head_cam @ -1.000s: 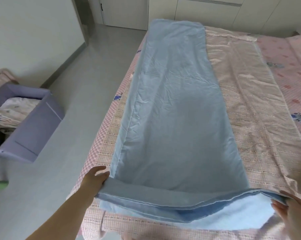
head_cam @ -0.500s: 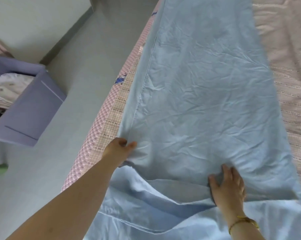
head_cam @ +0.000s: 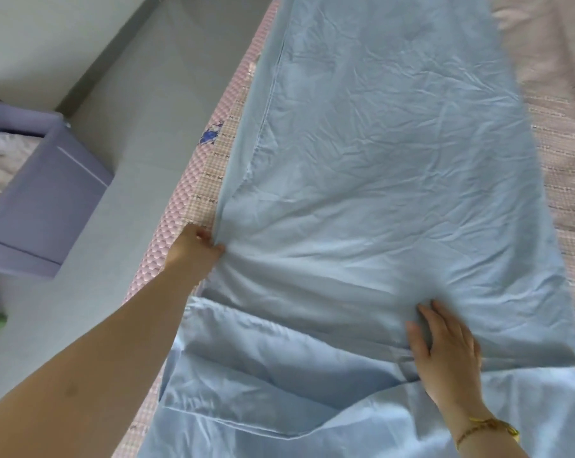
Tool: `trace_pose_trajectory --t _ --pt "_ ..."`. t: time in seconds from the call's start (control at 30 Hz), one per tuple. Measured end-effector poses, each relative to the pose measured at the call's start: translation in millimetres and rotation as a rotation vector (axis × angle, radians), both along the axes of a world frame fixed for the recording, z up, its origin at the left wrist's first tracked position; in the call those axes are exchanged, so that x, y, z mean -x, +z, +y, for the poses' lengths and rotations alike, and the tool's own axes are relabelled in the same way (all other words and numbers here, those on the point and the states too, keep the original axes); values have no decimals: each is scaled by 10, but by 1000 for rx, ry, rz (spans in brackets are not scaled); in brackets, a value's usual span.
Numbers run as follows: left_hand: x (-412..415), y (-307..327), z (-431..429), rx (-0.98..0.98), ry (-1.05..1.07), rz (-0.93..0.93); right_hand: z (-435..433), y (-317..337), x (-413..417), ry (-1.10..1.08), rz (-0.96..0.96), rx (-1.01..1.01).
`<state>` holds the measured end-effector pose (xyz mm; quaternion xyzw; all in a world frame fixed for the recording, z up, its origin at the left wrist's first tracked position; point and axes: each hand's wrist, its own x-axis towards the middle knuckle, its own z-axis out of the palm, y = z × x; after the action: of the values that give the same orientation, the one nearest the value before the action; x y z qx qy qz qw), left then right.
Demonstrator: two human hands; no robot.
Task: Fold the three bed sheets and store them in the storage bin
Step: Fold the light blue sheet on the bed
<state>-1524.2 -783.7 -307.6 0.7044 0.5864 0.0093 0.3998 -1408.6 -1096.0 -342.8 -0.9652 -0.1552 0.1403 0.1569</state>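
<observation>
Blue sheet (head_cam: 395,166) under both: left hand (head_cam: 193,251) pinching its edge, right hand (head_cam: 444,352) spread flat.

Setting: a bedroom in a home. Evidence follows, located relative to the bed (head_cam: 193,196).

The bed fills the right side of the view. Its cover is pink, with a scalloped pattern along the left edge and a small blue cartoon print (head_cam: 210,135). A light blue bed sheet (head_cam: 395,160) lies spread along the bed, over a pinkish woven sheet (head_cam: 570,153) visible at the right.

Left of the bed is a smooth pale grey floor (head_cam: 124,166). Beyond the floor, a plain light wall (head_cam: 48,38) meets it at a grey skirting strip.

On the floor, well left of the bed, stands a lavender fabric storage bin (head_cam: 45,206) containing folded printed linen (head_cam: 2,157).
</observation>
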Motion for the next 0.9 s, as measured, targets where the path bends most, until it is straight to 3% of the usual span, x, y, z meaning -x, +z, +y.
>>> trace_pose_trajectory --t 0.13,0.23,0.37,0.43,0.5,0.53,0.6,0.67,0.7,0.8,0.87,0.9 --pt "-34 35 -106 10 -96 -156 -71 282 -162 128 207 -168" --pt "-110 90 -71 41 25 -289 -201 480 -242 421 393 79" --pt "-118 110 -39 -223 -154 -126 -341 533 -321 630 297 465" --pt "-48 93 -100 -330 -248 26 -406 508 -353 625 238 496" --pt "14 146 -285 -438 -329 -15 -476 467 -374 569 170 461" --pt "59 181 -431 -419 -413 -108 -486 454 -376 542 151 447" --pt "125 358 -853 -107 -671 -230 -531 419 -395 495 148 445" --pt "204 395 -1226 162 -959 -17 -570 413 -428 486 147 459" --pt "247 322 -1350 144 -1072 104 -576 429 -452 501 139 486" --pt "315 170 -1493 -199 -1312 291 -673 452 -573 529 116 566" --pt "245 174 -1509 -373 -1327 281 -768 474 -610 510 90 586" --pt "223 193 -1515 -300 -1354 314 -810 472 -623 497 57 523"
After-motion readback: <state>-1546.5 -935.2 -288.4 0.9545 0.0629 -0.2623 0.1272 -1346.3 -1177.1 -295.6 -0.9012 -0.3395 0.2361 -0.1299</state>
